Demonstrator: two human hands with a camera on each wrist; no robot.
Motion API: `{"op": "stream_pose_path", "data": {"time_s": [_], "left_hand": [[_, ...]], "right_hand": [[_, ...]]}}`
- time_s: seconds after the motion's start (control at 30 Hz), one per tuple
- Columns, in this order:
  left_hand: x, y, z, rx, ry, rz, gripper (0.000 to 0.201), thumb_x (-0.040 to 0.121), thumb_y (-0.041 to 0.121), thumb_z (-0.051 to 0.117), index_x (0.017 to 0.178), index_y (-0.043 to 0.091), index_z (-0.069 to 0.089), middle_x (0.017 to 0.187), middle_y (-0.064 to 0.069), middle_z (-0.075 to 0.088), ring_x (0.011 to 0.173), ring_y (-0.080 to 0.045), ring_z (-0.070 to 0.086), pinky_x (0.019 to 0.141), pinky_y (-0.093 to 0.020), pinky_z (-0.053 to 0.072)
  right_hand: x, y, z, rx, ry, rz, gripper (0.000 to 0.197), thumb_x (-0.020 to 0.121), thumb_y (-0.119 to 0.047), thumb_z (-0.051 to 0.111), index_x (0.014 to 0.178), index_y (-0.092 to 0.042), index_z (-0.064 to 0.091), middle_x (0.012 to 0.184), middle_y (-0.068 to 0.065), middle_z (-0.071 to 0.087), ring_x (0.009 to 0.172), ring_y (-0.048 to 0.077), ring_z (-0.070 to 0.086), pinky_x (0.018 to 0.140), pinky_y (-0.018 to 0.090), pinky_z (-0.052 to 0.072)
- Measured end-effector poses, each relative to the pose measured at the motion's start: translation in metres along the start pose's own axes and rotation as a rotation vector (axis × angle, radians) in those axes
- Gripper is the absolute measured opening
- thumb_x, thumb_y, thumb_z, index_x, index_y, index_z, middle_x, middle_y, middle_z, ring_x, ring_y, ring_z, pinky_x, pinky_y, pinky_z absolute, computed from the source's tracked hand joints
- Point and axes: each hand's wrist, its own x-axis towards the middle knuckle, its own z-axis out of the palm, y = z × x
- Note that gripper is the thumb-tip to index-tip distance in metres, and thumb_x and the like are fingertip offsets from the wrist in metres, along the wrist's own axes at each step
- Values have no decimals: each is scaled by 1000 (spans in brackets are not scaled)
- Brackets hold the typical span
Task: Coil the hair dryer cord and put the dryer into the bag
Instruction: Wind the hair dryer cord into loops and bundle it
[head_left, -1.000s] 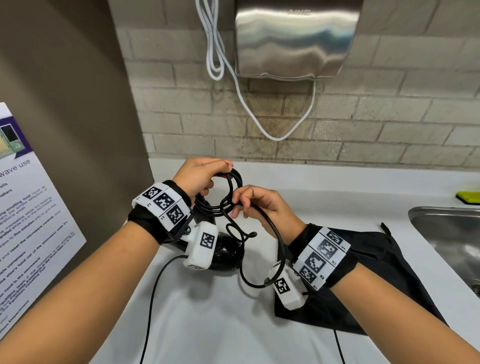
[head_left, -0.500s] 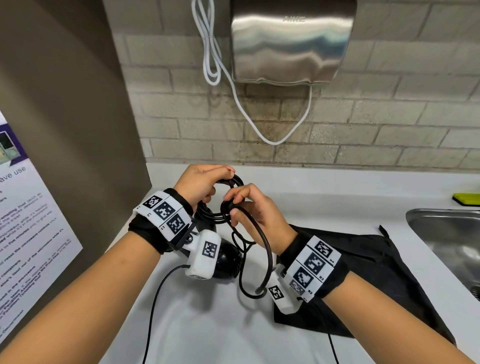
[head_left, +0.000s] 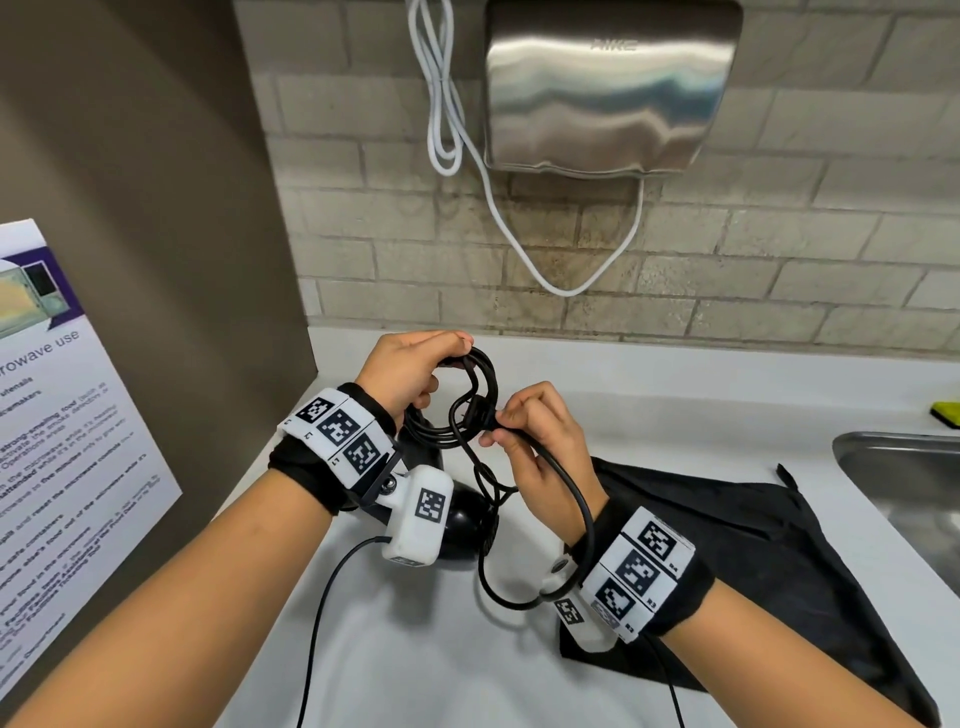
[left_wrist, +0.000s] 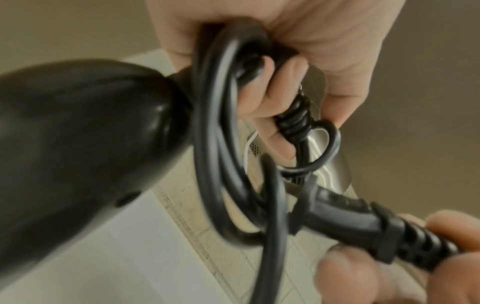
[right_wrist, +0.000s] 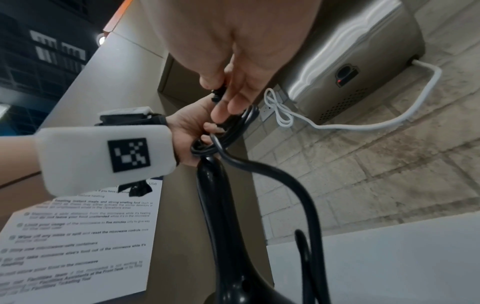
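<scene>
Several cord (head_left: 470, 410) loops sit gripped in your left hand (head_left: 410, 371) above the hair dryer (head_left: 462, 519); your right hand (head_left: 540, 441) pinches the plug (left_wrist: 345, 222). Tuck it through snugly, then reach right for the bag (head_left: 753, 545) on the surface (head_left: 415, 649).

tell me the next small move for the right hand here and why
Probably feed the plug on through the coiled cord. The right hand pinches it at the loops the left hand grips, one slack loop hangs loose, and the bag lies waiting.
</scene>
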Motion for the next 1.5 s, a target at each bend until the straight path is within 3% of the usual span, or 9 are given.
{"op": "stream_pose_path", "data": {"time_s": [0.17, 0.4, 0.63, 0.83, 1.0, 1.17, 1.3, 1.4, 1.5], "left_hand": [[1, -1, -2, -13, 51, -1, 9, 84, 17, 61, 81, 17, 69, 79, 0, 63, 34, -3, 27, 36, -14, 21], [-1, -1, -4, -4, 52, -10, 11, 84, 18, 60, 79, 19, 69, 78, 1, 64, 36, -4, 27, 37, -14, 21], [-7, 3, -3, -3, -59, -55, 12, 85, 19, 57, 82, 17, 67, 74, 1, 64, 38, -5, 25, 38, -16, 18], [-10, 4, 5, 39, -102, -43, 13, 85, 14, 57, 78, 17, 67, 70, 2, 64, 37, -6, 23, 38, -16, 17], [-12, 3, 8, 57, -149, -24, 15, 87, 12, 55, 82, 18, 67, 71, -1, 63, 36, -4, 25, 38, -16, 17], [-10, 1, 4, 63, -98, 21, 12, 86, 8, 58, 85, 17, 66, 70, -3, 60, 33, -3, 24, 37, -14, 16], [-9, -2, -7, 16, -58, 31, 14, 87, 6, 57, 81, 16, 66, 69, -4, 63, 30, -3, 23, 35, -11, 15], [-7, -4, -20, -9, 16, 30, 16, 86, 5, 58, 78, 15, 67, 64, -1, 63, 30, -3, 22, 35, -12, 14], [-8, -6, -29, -9, 31, 26, 13, 87, 6, 58, 81, 14, 67, 71, -6, 62, 30, -3, 22, 35, -14, 15]], "right_hand": [[1, -1, -4, -78, 45, -47, 4, 85, -9, 53, 81, -10, 52, 90, -13, 42, 78, -2, 53, 71, 21, 51], [10, 0, -4, -70, 13, -24, 3, 84, -13, 52, 83, -16, 51, 87, -9, 42, 73, 15, 55, 66, 32, 51], [20, -1, -2, -181, -103, -18, 6, 80, 6, 53, 81, 0, 55, 81, 12, 45, 70, 8, 45, 66, 12, 41], [29, -3, 3, -353, 9, 142, 16, 76, 4, 56, 77, -10, 49, 78, -3, 40, 64, 6, 36, 60, 14, 35], [48, -3, -4, -334, -173, 228, 41, 81, 3, 51, 121, -5, 45, 114, 12, 55, 109, 17, 50, 101, 28, 37], [62, 7, -21, -327, -550, 237, 57, 88, -14, 48, 140, -20, 26, 65, -1, 54, 57, 14, 51, 60, 24, 42], [55, 25, -51, -598, -576, 119, 42, 90, -37, 42, 128, -19, 46, 68, 2, 59, 63, 23, 56, 59, 28, 41], [45, 58, -79, -1038, -385, 400, 29, 97, -30, 38, 114, -15, 55, 92, 17, 67, 86, 36, 63, 68, 34, 44], [40, 85, -112, -1017, -241, 947, 30, 96, -18, 36, 113, -7, 57, 111, 23, 62, 101, 37, 58, 79, 36, 44]]}}
